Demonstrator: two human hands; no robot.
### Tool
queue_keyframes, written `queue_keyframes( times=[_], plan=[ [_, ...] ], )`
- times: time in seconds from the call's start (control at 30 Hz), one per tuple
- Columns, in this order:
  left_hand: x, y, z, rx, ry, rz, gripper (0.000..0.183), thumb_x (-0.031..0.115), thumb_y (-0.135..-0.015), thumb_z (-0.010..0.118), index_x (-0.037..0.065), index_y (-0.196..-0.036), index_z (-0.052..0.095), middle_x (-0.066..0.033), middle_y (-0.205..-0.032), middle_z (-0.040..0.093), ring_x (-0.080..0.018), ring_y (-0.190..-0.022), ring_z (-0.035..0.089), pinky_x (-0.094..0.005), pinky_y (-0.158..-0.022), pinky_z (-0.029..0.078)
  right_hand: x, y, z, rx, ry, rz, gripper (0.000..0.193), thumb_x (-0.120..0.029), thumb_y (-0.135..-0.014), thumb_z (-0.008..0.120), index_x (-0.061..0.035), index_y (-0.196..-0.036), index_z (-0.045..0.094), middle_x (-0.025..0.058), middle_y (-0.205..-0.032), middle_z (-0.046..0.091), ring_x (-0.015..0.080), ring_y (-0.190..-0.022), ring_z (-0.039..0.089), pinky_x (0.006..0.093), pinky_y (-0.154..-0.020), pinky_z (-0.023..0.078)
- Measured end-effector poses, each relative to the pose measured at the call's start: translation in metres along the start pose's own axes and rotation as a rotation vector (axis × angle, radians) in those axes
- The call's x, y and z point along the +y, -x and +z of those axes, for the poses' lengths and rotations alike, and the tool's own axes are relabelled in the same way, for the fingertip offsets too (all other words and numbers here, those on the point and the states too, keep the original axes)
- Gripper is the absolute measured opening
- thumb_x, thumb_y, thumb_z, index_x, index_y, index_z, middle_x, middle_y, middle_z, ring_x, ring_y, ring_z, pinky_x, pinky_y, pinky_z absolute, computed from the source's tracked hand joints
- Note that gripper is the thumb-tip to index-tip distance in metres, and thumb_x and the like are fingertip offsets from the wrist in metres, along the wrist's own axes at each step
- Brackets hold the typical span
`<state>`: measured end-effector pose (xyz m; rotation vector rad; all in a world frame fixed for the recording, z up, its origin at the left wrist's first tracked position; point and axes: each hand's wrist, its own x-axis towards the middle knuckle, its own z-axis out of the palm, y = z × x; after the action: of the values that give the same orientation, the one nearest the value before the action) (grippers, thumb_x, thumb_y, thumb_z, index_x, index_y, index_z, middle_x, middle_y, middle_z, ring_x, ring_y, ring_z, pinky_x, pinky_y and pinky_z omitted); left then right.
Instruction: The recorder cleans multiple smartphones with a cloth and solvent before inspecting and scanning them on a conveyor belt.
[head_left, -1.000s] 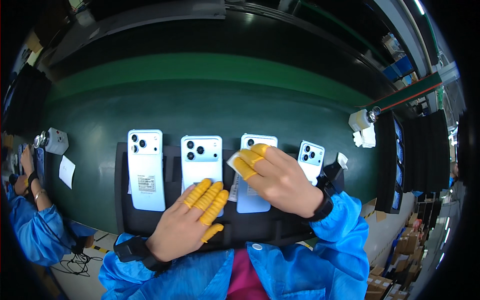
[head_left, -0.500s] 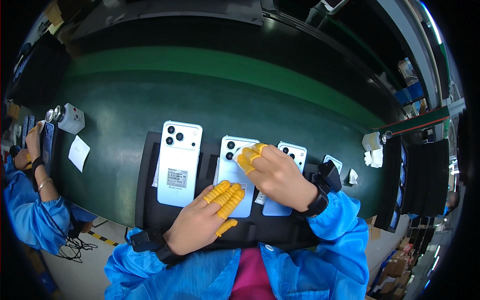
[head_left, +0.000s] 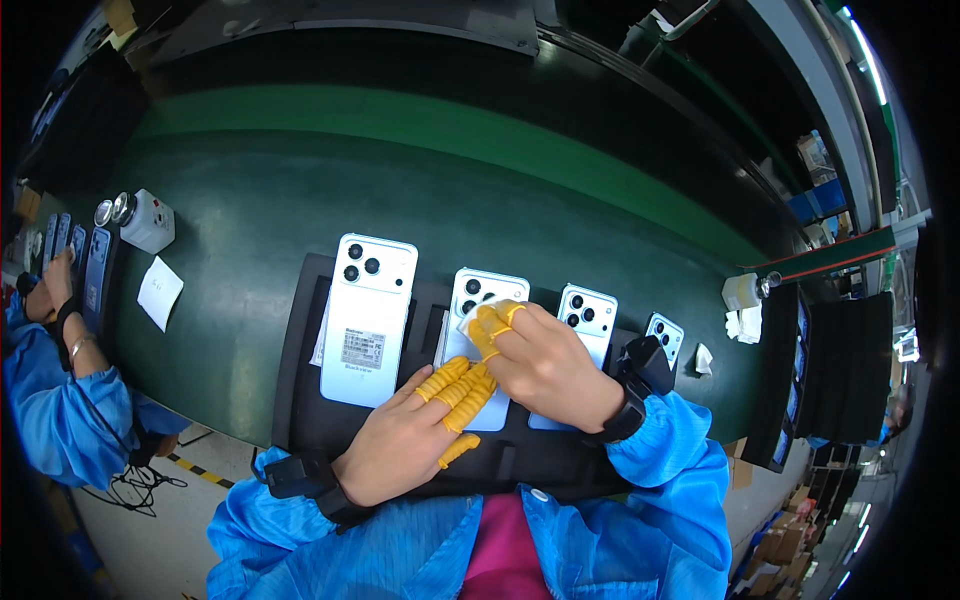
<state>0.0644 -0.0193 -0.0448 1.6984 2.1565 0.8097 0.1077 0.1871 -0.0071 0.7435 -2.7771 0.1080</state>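
Several pale blue phones lie face down in a black tray (head_left: 297,405). My left hand (head_left: 400,445), with yellow cots on its fingers, rests with the fingers stretched flat across the lower back of the second phone (head_left: 488,418). A small white wipe (head_left: 468,323) is pinched under the cotted fingers of my right hand (head_left: 548,365). It presses on that same phone just below the camera lenses, and my hands cover much of the phone's back. The phone on the left (head_left: 365,305) shows a printed label. To the right are a third phone (head_left: 592,335) and a fourth phone (head_left: 665,332).
The tray sits on a green bench (head_left: 230,330). At left stand a white bottle (head_left: 150,224), a paper slip (head_left: 159,295) and a co-worker's arm (head_left: 92,365) beside other phones. At right are another bottle (head_left: 741,292), crumpled tissues (head_left: 703,360) and stacked black trays (head_left: 850,360).
My right hand has slid the wipe down from beside the camera lenses to just below them. My left hand stays on the phone. The whole view has shifted slightly.
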Motion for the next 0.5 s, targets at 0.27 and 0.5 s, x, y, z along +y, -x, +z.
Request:
queue_keyframes(
  times=[0.27, 0.5],
  plan=[
    [-0.001, 0.011, -0.020, 0.065, -0.052, -0.039, 0.054, 0.025, -0.086, 0.063, -0.003, -0.130, 0.050, -0.0193, -0.130, 0.051, -0.0336, -0.130, 0.042, -0.0450, -0.111, 0.029, 0.003, -0.030, -0.011, 0.080, -0.067, 0.041, 0.018, -0.005, -0.061, 0.067, -0.0006, -0.079, 0.070, 0.0078, -0.081, 0.059, 0.0222, -0.080, 0.058, 0.0326, -0.075, 0.053],
    [-0.022, 0.033, -0.025, 0.168, -0.103, -0.168, 0.064, 0.020, -0.078, 0.071, 0.001, -0.134, 0.048, -0.0185, -0.132, 0.050, -0.0375, -0.129, 0.041, -0.0427, -0.109, 0.032, 0.014, -0.118, 0.038, 0.218, -0.043, -0.070, 0.012, -0.005, -0.066, 0.069, -0.0008, -0.076, 0.069, 0.0082, -0.077, 0.062, 0.0228, -0.080, 0.059, 0.0324, -0.076, 0.052]
  ],
)
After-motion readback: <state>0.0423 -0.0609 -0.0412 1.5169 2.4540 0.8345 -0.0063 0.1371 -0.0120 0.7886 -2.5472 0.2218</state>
